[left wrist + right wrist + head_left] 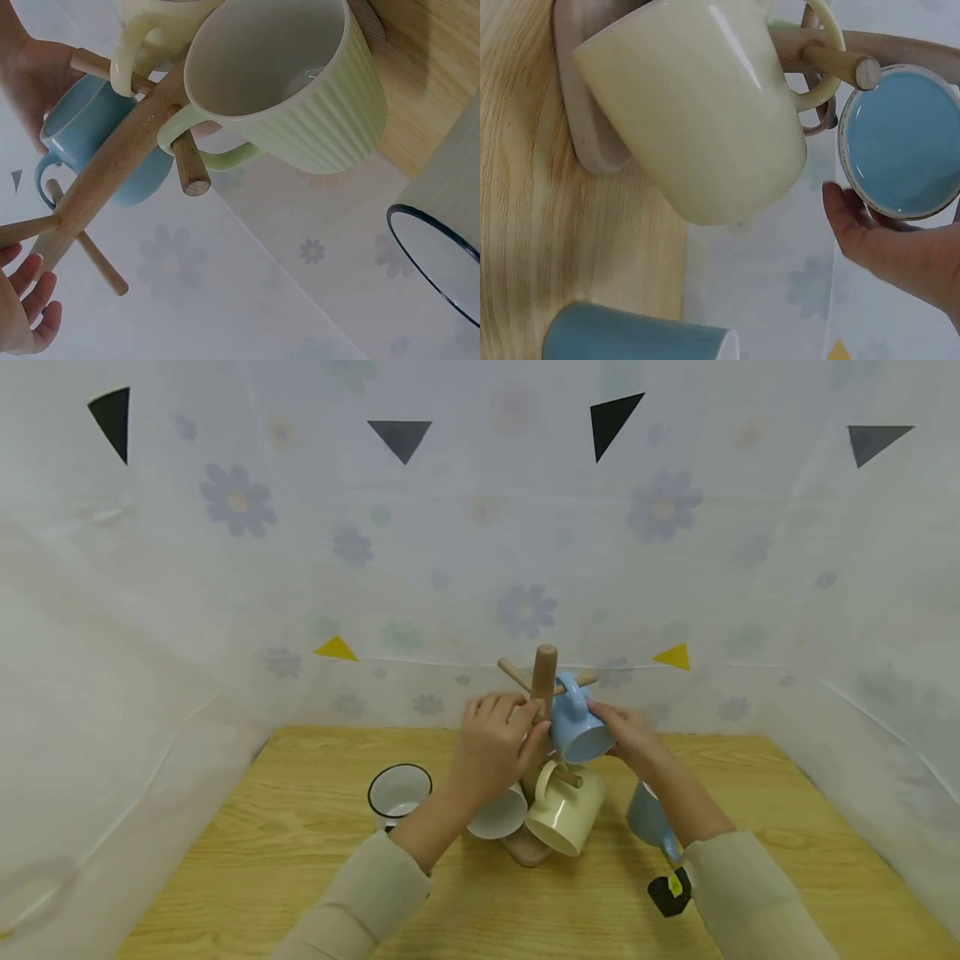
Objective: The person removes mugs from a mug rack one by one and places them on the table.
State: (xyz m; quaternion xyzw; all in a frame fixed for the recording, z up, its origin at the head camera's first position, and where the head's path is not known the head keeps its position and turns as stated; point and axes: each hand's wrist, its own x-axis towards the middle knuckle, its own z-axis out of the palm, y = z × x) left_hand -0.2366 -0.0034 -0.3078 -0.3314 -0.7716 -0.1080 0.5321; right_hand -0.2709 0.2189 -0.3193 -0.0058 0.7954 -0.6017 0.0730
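Flower-printed curtain [480, 552] backing a wooden tabletop [285, 877], wooden mug rack [545, 672] standing just right of centre.
Left hand [491, 747]: fingers curling round the rack's upper part. Right hand [637, 739]: thumb and fingers pinching a light-blue mug [588, 743], centre right, its handle crossing an upper peg [587, 678]. Cream mug [573, 814]: hanging below it. Green mug [322, 124]: hanging at upper centre, left-wrist view. Black-rimmed white mug [400, 789]: standing left of the rack. Blue-grey mug [647, 814]: standing lower right. Small black item [663, 897]: lying near it.
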